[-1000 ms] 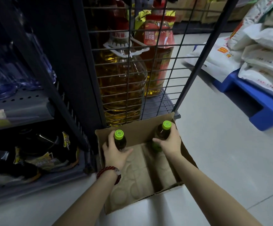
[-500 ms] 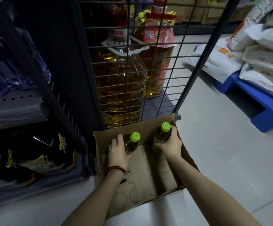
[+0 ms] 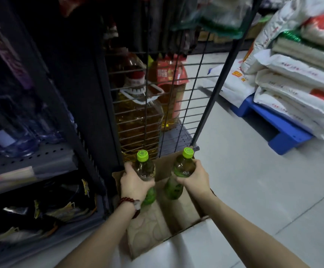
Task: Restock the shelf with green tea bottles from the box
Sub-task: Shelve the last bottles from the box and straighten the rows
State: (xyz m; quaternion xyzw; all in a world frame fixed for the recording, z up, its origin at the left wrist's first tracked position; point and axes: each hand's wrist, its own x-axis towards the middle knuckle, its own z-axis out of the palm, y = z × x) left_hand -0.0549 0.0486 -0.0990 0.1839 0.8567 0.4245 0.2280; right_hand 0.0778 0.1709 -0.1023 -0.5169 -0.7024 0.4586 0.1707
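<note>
Two green tea bottles with bright green caps are held upright above an open cardboard box (image 3: 153,227) on the floor. My left hand (image 3: 135,181) grips the left bottle (image 3: 144,167) around its middle. My right hand (image 3: 195,176) grips the right bottle (image 3: 182,167) the same way. Both bottles hang clear above the box floor, and no other bottle shows inside it. The dark shelf unit (image 3: 31,163) stands to the left, its lower shelves holding clear bottles and dark packets.
A wire rack (image 3: 169,105) behind the box holds large jugs of cooking oil (image 3: 138,120). Stacked white sacks (image 3: 292,84) lie on a blue pallet (image 3: 284,136) at the right. Pale tiled floor (image 3: 244,190) spreads to the right of the box.
Both hands have raised their bottles up out of the box. The left bottle went from tilted to upright. The view has tipped upward.
</note>
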